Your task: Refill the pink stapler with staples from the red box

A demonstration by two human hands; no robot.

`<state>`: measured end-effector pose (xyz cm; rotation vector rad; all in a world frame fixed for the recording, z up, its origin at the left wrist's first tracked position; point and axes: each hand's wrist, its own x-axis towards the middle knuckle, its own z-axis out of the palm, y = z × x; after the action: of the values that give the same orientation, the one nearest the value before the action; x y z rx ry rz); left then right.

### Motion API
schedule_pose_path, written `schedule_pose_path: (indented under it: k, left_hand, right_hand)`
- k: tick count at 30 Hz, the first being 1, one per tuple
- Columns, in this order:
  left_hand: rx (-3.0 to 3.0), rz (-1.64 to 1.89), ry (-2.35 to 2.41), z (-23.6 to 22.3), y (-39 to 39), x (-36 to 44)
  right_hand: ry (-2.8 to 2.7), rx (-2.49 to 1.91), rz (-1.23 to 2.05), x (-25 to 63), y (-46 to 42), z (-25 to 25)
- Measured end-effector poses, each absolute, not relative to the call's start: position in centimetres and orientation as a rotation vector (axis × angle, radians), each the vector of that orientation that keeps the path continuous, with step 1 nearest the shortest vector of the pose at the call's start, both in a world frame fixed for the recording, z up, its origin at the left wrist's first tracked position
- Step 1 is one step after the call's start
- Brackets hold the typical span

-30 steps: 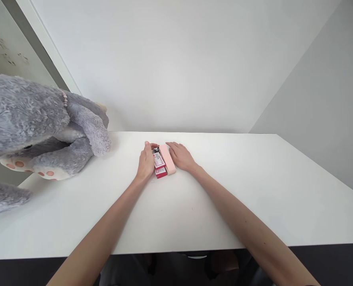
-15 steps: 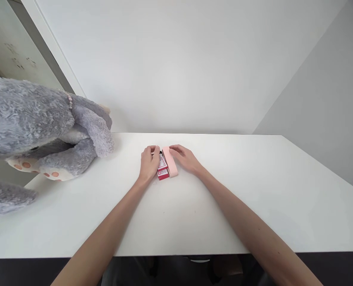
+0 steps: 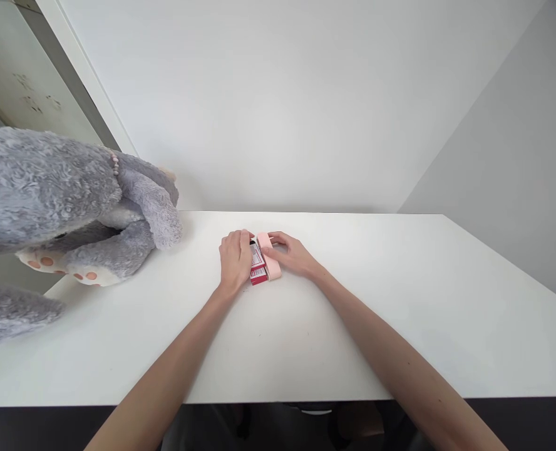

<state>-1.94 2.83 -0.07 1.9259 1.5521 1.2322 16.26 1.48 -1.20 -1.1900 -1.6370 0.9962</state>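
Two small red-and-white boxes lie together on the white table. The upper box [image 3: 257,255] partly covers the lower box [image 3: 259,276]. Along their right side stands a long pale pink case [image 3: 271,263] with rounded ends. My left hand [image 3: 235,258] lies along the boxes' left side, fingers stretched out and close together, covering part of them. My right hand [image 3: 291,252] is at the pink case, thumb over its top and fingers at its far right side. A small black thing [image 3: 252,242] shows at the far end of the boxes.
A big grey plush toy [image 3: 47,188] sits at the left, its feet and one limb reaching over the table [image 3: 376,313]. A white wall [image 3: 278,113] rises behind the table, and a grey wall [image 3: 517,156] bounds the right. The table's front edge is near my forearms.
My left hand has flattened, its fingers now straighter along the boxes. My right thumb has come down farther over the pink case. The boxes and case appear nearly unmoved.
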Motion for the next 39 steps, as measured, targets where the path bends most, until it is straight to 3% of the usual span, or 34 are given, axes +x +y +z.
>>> schedule_pose_path:
  k: [28,39]
  left_hand:
    - [2.638,1.165,1.250,-0.3,0.8,-0.7]
    - [2.887,0.873,0.952,0.5,2.6,-3.9]
  right_hand:
    - [-1.429,-1.119,1.139,17.1,2.2,-1.5]
    - [-1.449,-1.164,1.122,17.5,2.1,-1.3]
